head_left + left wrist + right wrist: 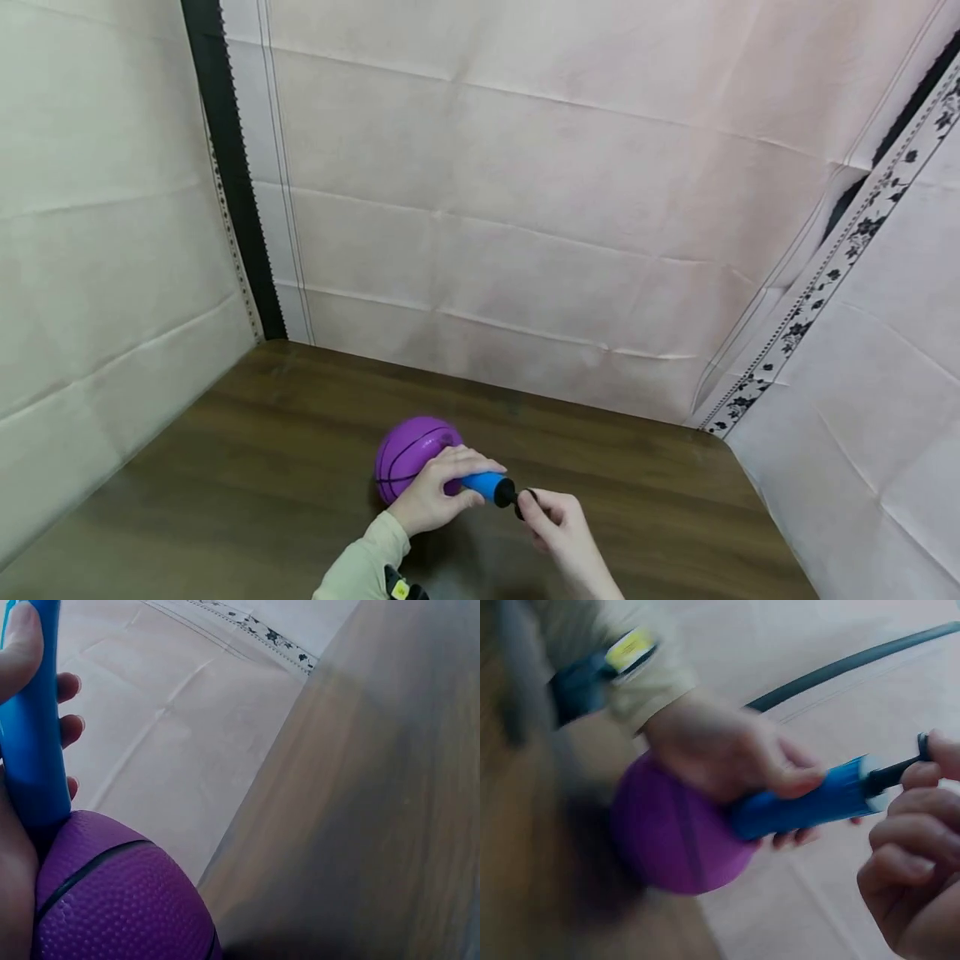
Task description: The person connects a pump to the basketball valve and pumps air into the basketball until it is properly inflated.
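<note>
A purple ball [408, 458] with black seam lines, like a small basketball, sits on the table. Its pebbled surface [127, 900] fills the bottom of the left wrist view. Against the ball stands a blue hand pump [486, 484], its far end right at the ball's surface. My left hand [442, 492] grips the pump's barrel [802, 806], thumb on one side and fingertips on the other. With the thumb and fingers of my right hand [558, 525] I pinch the pump's black handle [922, 746], at the end of a short length of exposed black rod.
The brown wood-grain table [262, 467] meets a pale creased cloth [525, 208] at its back edge. More cloth hangs at the left [97, 250] and right, the right one with a floral border [810, 308]. A black wrist strap with a yellow label [401, 590] is on the left sleeve.
</note>
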A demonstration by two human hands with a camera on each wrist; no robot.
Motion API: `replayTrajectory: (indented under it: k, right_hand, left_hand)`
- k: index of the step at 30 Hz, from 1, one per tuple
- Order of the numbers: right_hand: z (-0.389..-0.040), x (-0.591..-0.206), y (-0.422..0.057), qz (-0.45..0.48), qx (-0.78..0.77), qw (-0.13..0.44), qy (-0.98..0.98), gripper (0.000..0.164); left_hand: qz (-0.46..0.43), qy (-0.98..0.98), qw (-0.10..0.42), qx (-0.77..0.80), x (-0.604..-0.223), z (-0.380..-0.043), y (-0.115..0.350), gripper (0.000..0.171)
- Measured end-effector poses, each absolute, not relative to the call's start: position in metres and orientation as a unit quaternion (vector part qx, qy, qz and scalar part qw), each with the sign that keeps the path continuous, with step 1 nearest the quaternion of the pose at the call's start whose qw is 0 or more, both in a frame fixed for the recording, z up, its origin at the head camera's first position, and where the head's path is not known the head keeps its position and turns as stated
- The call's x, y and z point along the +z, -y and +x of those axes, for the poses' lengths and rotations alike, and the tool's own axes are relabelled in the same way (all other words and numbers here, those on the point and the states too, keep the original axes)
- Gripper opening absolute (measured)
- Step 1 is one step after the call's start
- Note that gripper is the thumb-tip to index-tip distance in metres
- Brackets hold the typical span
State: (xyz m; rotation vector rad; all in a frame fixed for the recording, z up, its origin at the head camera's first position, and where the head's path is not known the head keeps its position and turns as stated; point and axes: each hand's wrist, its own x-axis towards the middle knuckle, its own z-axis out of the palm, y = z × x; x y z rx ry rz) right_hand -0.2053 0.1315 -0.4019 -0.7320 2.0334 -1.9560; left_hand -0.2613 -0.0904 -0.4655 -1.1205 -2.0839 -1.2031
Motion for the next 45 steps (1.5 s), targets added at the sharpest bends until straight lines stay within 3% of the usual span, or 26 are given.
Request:
replayTrajectory:
  k: [5,9,14,21,25,29,35,38,41,45]
  right_hand:
    - [-0.194,-0.383,-0.154,-0.403,-0.675,0.056,-0.615,0.035]
    - [-0.194,-0.376,-0.164,-0.458,-0.667,0.062,-0.584,0.036]
    - [-0.201,-0.381,-0.163,-0.429,-0.686,0.094,-0.580,0.038]
    - [-0.212,-0.395,-0.139,-0.212,-0.687,0.131,-0.683,0.046]
    - [-0.211,-0.401,-0.127,-0.159,-0.673,0.144,-0.708,0.052]
    - [-0.205,-0.396,-0.134,-0.181,-0.688,0.134,-0.690,0.048]
    - [-0.195,-0.380,-0.165,-0.385,-0.688,0.084,-0.609,0.040]
    - [-0.197,-0.379,-0.174,-0.441,-0.663,0.080,-0.600,0.037]
    - [-0.202,-0.384,-0.171,-0.430,-0.664,0.087,-0.605,0.036]
    - [-0.208,-0.395,-0.153,-0.316,-0.683,0.118,-0.648,0.038]
  left_hand:
    - [-0.397,0.762,0.255,-0.443,-0.466,-0.261,0.097,0.042]
    - [-0.378,0.778,0.245,-0.439,-0.466,-0.260,0.099,0.040]
    - [-0.359,0.784,0.242,-0.444,-0.462,-0.259,0.095,0.037]
    - [-0.358,0.796,0.244,-0.424,-0.455,-0.259,0.087,0.033]
    - [-0.364,0.788,0.266,-0.419,-0.456,-0.259,0.089,0.034]
    - [-0.378,0.779,0.241,-0.439,-0.458,-0.259,0.089,0.035]
    - [-0.349,0.785,0.237,-0.454,-0.461,-0.259,0.093,0.037]
    - [-0.350,0.787,0.235,-0.450,-0.462,-0.259,0.095,0.036]
    - [-0.350,0.787,0.238,-0.448,-0.462,-0.260,0.094,0.034]
    - [-0.350,0.787,0.247,-0.444,-0.464,-0.260,0.090,0.031]
